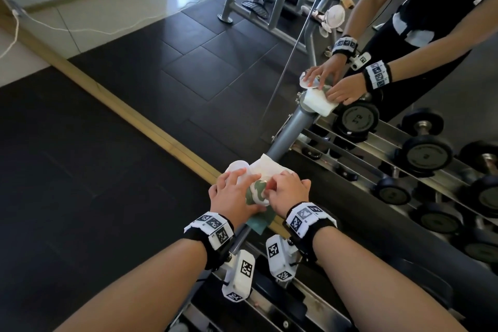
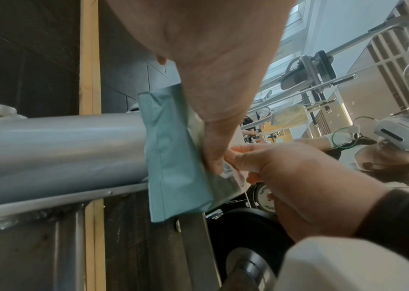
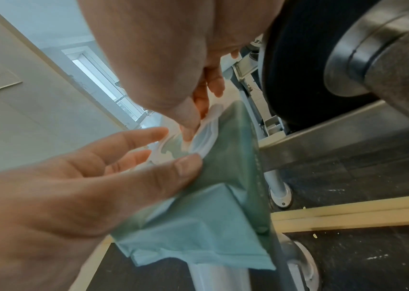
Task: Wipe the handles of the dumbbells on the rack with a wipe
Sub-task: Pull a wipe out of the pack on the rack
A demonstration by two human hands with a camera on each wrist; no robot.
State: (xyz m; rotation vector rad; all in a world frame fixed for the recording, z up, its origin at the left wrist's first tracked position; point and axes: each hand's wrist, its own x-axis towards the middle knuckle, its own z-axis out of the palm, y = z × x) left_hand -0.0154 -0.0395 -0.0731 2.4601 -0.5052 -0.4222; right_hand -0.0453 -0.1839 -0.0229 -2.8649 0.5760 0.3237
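head view: both hands sit together on a green wipes pack point(image 1: 257, 193) resting on the end of the rack's grey tube point(image 1: 289, 132), right up against the mirror.
left hand point(image 1: 231, 194): fingers spread flat over the pack, holding it down, with a white flap point(image 1: 237, 166) past the fingertips.
right hand point(image 1: 287, 190): fingers bent at the pack's opening, pinching at a white wipe point(image 1: 265, 166) that sticks out the top.
dumbbells point(image 1: 423, 153): lined up on the rack to the right, well apart from both hands.
mirror: shows the same hands and pack reflected.

left wrist view: pack point(image 2: 176, 153) hangs over the tube point(image 2: 56, 149); left hand point(image 2: 213, 78) presses on it from above, thumb on its edge. Right hand point(image 2: 295, 177) is curled in beside it, touching the pack's opening.

right wrist view: left hand point(image 3: 79, 187) has its thumb on the pack point(image 3: 213, 206), other fingers loosely straight. Right hand point(image 3: 173, 69) has thumb and finger nipped on the white bit at the opening. A dumbbell point(image 3: 347, 59) sits just beside, on the rack rail.
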